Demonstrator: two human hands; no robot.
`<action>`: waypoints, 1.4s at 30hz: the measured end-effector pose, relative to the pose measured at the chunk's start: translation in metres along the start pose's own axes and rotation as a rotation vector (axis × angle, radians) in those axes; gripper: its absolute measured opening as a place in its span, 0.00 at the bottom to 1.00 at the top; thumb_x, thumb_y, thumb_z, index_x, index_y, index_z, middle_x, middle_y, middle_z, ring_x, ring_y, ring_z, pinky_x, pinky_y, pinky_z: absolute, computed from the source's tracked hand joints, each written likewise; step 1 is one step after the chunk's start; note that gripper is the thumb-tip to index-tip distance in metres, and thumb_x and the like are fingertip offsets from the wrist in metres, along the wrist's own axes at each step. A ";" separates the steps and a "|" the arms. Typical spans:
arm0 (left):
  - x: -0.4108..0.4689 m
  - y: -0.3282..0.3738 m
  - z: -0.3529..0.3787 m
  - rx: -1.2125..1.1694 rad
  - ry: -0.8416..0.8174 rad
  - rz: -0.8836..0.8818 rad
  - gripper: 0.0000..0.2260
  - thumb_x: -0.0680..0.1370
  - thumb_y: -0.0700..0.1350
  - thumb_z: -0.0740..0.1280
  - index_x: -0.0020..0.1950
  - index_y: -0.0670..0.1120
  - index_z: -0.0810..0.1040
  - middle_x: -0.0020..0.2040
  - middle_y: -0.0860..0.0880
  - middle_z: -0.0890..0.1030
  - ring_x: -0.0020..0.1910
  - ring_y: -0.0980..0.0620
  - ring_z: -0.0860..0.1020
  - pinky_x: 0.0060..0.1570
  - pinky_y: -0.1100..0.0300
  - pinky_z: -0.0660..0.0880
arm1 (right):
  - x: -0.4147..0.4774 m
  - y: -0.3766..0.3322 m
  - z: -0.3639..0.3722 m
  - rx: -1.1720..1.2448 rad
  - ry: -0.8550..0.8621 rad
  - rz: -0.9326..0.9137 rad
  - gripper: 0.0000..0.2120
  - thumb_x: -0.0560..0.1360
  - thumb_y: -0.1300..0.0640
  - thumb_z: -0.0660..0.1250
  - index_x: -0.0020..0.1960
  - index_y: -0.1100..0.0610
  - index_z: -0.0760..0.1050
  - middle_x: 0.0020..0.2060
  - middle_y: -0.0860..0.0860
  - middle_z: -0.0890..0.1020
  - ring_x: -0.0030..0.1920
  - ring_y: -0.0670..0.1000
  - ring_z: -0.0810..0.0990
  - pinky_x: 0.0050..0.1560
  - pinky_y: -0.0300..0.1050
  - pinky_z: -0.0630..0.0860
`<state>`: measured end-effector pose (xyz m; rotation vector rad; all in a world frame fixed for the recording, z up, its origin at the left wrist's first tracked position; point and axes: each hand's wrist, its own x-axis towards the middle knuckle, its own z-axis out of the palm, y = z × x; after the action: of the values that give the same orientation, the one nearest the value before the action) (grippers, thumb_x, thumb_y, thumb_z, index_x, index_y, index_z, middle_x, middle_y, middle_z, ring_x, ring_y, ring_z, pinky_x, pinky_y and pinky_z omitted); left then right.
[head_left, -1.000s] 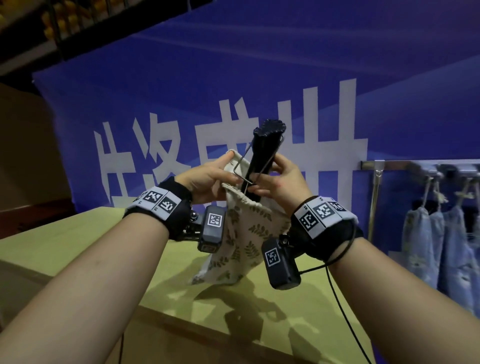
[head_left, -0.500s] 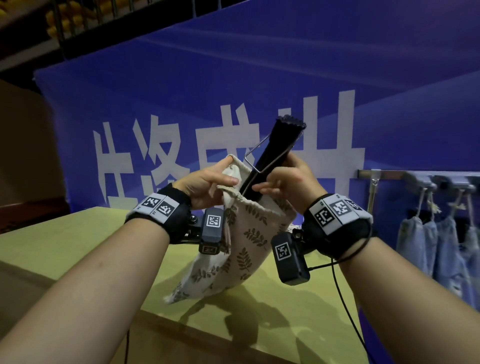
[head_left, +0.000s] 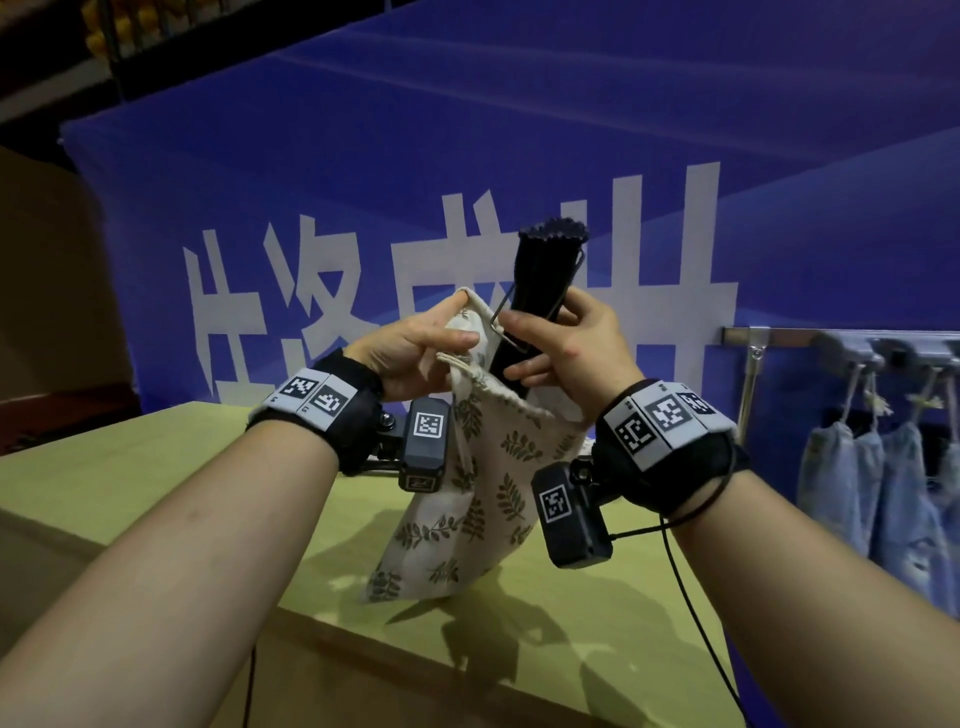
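A cream drawstring pouch (head_left: 483, 483) with a dark leaf print hangs in the air above a yellow-green table (head_left: 156, 467). My left hand (head_left: 410, 353) pinches the pouch's open rim on the left side. My right hand (head_left: 566, 348) grips a black folded object with a wire clip (head_left: 545, 280). That black object stands nearly upright, its lower end inside the pouch mouth and its scalloped top sticking out above my fingers. Both wrists wear black bands with marker tags and small black boxes.
A blue banner (head_left: 519, 130) with large white characters fills the background. At the right a metal rail (head_left: 779, 338) carries several pale blue bags (head_left: 883, 493) on hooks. The table's front edge (head_left: 467, 629) runs below the pouch.
The black object has swung from leaning right to nearly upright. The pouch's bottom has swung back under my hands, and both hands have shifted slightly.
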<state>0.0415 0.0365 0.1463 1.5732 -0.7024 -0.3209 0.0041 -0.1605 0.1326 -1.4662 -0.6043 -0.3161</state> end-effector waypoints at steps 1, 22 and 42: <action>0.001 -0.001 0.000 -0.008 0.005 0.014 0.30 0.62 0.47 0.82 0.61 0.52 0.74 0.56 0.39 0.71 0.54 0.38 0.69 0.46 0.52 0.76 | 0.000 -0.004 0.001 0.010 0.011 -0.025 0.10 0.71 0.55 0.73 0.51 0.53 0.75 0.45 0.54 0.84 0.31 0.56 0.83 0.32 0.44 0.79; 0.000 0.016 0.024 0.215 0.284 -0.044 0.33 0.73 0.60 0.67 0.69 0.39 0.72 0.60 0.36 0.79 0.57 0.39 0.79 0.54 0.50 0.79 | 0.009 0.029 0.004 -0.449 -0.120 0.180 0.21 0.69 0.46 0.73 0.60 0.51 0.77 0.49 0.49 0.82 0.48 0.49 0.81 0.45 0.44 0.77; -0.005 0.014 0.029 0.044 0.316 -0.042 0.16 0.79 0.52 0.59 0.42 0.45 0.82 0.30 0.49 0.80 0.29 0.54 0.79 0.38 0.58 0.76 | 0.026 0.045 -0.025 -0.400 0.171 0.161 0.13 0.80 0.52 0.60 0.38 0.56 0.71 0.37 0.54 0.77 0.40 0.54 0.76 0.43 0.51 0.76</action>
<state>0.0174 0.0165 0.1548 1.6351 -0.4341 -0.0842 0.0546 -0.1764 0.1098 -1.8366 -0.2906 -0.4485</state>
